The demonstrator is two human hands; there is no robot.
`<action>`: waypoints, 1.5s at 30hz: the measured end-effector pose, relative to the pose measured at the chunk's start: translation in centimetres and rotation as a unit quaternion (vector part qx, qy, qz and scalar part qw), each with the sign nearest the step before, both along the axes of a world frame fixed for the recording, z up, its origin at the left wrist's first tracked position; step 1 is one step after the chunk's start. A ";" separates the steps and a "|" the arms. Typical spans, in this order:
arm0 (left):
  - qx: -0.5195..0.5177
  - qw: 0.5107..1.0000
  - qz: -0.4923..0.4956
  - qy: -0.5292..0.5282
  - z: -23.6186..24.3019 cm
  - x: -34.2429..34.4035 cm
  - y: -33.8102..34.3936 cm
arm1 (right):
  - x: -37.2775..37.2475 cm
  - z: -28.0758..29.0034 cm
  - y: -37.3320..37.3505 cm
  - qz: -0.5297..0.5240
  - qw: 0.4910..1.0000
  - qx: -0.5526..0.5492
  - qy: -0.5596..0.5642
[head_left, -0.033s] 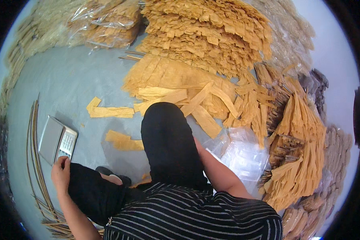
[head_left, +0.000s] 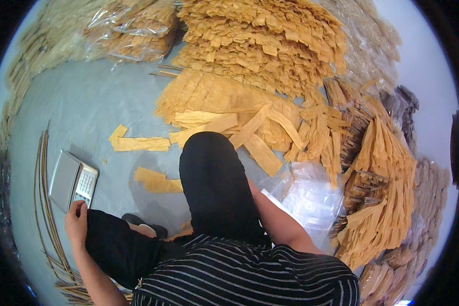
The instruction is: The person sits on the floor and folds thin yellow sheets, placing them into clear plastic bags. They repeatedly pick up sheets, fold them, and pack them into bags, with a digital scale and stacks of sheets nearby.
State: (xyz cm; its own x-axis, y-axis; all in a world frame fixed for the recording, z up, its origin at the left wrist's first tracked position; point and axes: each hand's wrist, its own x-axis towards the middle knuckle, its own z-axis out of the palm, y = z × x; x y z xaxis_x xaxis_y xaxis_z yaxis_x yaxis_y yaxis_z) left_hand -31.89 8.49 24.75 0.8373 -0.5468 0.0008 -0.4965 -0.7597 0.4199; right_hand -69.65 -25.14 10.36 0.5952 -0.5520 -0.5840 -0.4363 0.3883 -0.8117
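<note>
My left hand [head_left: 76, 220] rests at the near edge of a small silver weighing scale [head_left: 66, 177] with a keypad, fingers curled over its front corner. The scale lies on the grey floor [head_left: 92, 109] to my left. My right forearm [head_left: 275, 214] reaches forward beside my black-trousered knee [head_left: 214, 178]; my right hand is hidden behind that knee. Clear plastic bags [head_left: 311, 196] lie just right of that arm. Loose yellow dried sheets [head_left: 137, 144] and a smaller piece [head_left: 155, 181] lie on the floor in front of the knee.
A big heap of yellow dried strips [head_left: 260, 56] fills the far middle, with more bundles [head_left: 382, 168] stacked along the right. Bagged pale bundles [head_left: 132, 30] sit far left. Thin cane sticks [head_left: 43, 194] curve along the left edge.
</note>
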 end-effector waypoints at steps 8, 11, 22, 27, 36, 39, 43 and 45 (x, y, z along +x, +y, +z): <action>-0.045 0.985 -0.058 0.155 2.3 0.3 -4.1 | -1.9 -7.9 -5.0 -0.054 0.996 0.057 0.043; -0.071 0.967 -0.087 0.227 2.7 0.0 -8.2 | -3.0 -12.5 -8.4 -0.081 0.997 -0.008 0.014; 0.023 0.944 -0.158 0.289 0.8 0.2 -20.0 | 8.7 -11.4 -25.0 0.186 0.759 -0.541 0.311; 0.020 0.944 -0.158 0.288 -0.5 0.9 -21.1 | 10.9 -14.8 -25.9 0.201 0.819 -0.416 0.340; 0.062 0.937 -0.202 0.279 -1.4 1.8 -24.5 | 8.6 -21.1 -18.4 0.249 0.866 -0.416 0.127; 0.058 0.937 -0.201 0.280 -2.0 2.5 -24.6 | 10.9 -17.8 -21.9 0.309 0.876 -0.363 0.081; 0.081 0.938 -0.208 0.265 -2.0 3.3 -25.3 | 13.1 -15.8 -30.5 0.185 0.877 -0.397 0.197; 0.089 0.940 -0.204 0.259 -2.0 3.6 -25.4 | 12.4 -16.1 -32.2 0.097 0.849 -0.441 0.274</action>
State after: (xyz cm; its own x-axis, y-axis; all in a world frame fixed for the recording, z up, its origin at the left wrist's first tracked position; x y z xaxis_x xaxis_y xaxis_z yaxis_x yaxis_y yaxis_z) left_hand -28.31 -16.89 22.71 0.4200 -0.7760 -0.4706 -0.5260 -0.6307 0.5706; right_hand -57.23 -57.39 -5.75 0.4973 -0.8411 -0.2127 -0.8287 -0.3880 -0.4033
